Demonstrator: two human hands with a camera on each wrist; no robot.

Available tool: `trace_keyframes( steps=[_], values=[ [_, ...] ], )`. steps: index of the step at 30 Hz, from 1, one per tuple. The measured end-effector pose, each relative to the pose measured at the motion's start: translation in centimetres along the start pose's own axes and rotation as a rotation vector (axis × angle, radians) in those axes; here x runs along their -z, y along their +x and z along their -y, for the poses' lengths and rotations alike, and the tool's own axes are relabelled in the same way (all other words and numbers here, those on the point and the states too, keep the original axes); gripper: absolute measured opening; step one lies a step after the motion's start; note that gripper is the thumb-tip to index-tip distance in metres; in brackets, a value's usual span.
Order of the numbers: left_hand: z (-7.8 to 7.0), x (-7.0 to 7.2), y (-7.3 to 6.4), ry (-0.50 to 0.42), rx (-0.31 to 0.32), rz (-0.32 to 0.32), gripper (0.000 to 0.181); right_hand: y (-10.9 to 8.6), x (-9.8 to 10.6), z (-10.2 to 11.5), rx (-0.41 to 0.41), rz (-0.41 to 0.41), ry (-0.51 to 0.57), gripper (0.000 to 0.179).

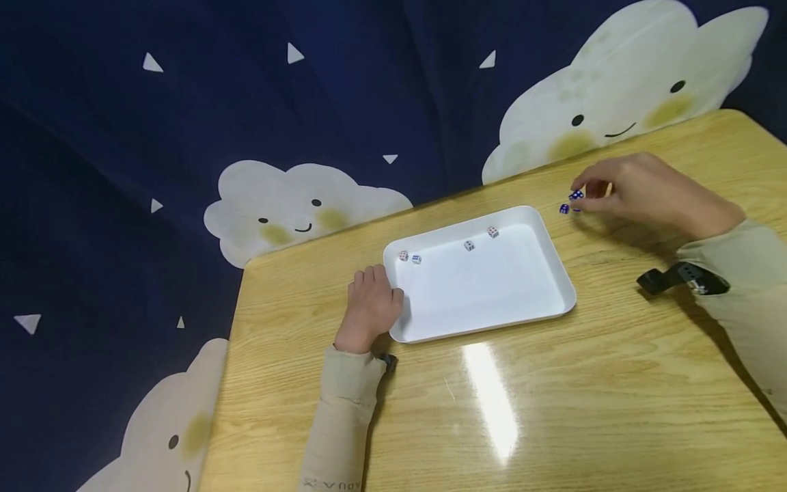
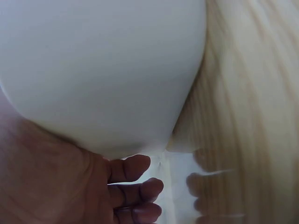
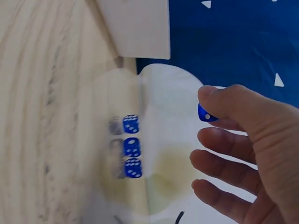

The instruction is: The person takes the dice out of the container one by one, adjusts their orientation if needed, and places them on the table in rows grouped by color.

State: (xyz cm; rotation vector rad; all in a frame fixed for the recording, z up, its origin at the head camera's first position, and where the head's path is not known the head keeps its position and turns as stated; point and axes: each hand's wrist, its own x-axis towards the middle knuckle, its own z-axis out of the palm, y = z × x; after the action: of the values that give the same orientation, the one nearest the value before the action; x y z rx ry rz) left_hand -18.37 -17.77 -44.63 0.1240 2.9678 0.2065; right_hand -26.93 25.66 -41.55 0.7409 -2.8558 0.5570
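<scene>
My left hand [image 1: 369, 307] grips the left end of a white tray [image 1: 479, 290], its thumb over the rim. The left wrist view shows the fingers curved beside the tray's outer wall [image 2: 107, 84]. My right hand [image 1: 645, 191] is beyond the tray's far right corner, above the table. Between its thumb and index finger it pinches a blue die [image 3: 205, 114] with white dots. The other fingers are loosely bent. Below them, three blue dice [image 3: 132, 147] stand in a row on the table; the hand partly hides them in the head view.
White dice with red dots [image 1: 493, 232] and with dark dots [image 1: 469, 245] lie along the tray's far side. The wooden table [image 1: 295, 389] ends at a dark blue curtain [image 1: 344, 89] with clouds. A bright reflection crosses the table in front of the tray.
</scene>
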Motion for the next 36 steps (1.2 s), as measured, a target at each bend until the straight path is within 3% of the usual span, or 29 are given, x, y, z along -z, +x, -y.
trace_keyframes(
  steps=[14, 25, 36],
  values=[
    [-0.1, 0.2, 0.0, 0.007, 0.013, 0.023, 0.030, -0.3, -0.7, -2.3, -0.150, 0.111, 0.012, 0.033],
    [-0.1, 0.1, 0.1, 0.008, 0.023, 0.022, 0.031, -0.5, -1.1, -3.9, -0.175, 0.106, -0.014, 0.031],
    [-0.1, 0.1, 0.1, 0.002, 0.019, 0.020, 0.032, -0.6, -1.4, -4.6, -0.257, 0.197, -0.007, 0.040]
  ],
)
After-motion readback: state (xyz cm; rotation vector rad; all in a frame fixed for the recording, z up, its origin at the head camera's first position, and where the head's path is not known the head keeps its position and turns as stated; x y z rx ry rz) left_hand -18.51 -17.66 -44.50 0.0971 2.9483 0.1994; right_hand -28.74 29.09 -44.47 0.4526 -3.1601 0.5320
